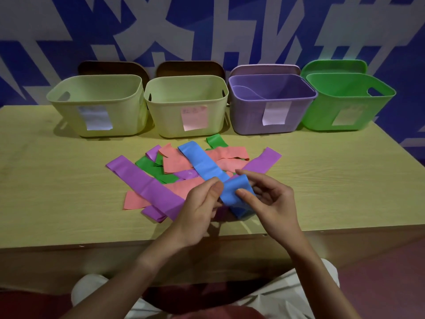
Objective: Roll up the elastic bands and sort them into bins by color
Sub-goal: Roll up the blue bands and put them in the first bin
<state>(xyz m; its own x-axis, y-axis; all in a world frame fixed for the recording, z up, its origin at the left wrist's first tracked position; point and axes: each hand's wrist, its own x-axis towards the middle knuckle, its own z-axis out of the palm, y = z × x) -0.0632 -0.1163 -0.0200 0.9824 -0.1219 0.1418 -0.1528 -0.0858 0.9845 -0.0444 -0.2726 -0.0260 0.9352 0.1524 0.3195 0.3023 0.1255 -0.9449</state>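
Note:
A blue elastic band lies across a pile of purple, pink and green bands on the wooden table. Its near end is folded over into a loop between my hands. My left hand pinches the left side of that fold with thumb and forefinger. From the right, my right hand pinches the same fold, thumb on top of the blue band. A long purple band runs under my left hand.
Four bins stand in a row at the back: two pale yellow-green ones, a purple one and a green one, each with a paper label. Lids lean behind them. The table's front edge is close to my wrists.

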